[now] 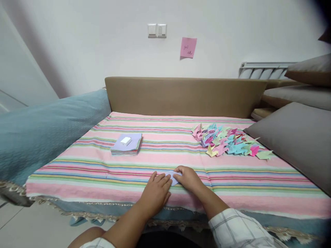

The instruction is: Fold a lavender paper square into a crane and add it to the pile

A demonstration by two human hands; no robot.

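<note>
Our left hand (156, 193) is spread flat on the small purple paper (174, 180), while our right hand (190, 179) curls at its other end, thumb on top; can't tell if it's pinching. It's all near the front of the striped cloth (165, 158). Looks like we're mid-crease, so the next press probably wants steady fingers. Paper stack (136, 142) sits back left, folded paper shapes (221, 142) back right.

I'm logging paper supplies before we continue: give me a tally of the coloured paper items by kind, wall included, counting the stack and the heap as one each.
Lavender paper piece under the left hand: 1
Stack of multicoloured square paper sheets: 1
Heap of multicoloured folded paper shapes: 1
Pink square paper note: 1
Total: 4
</note>
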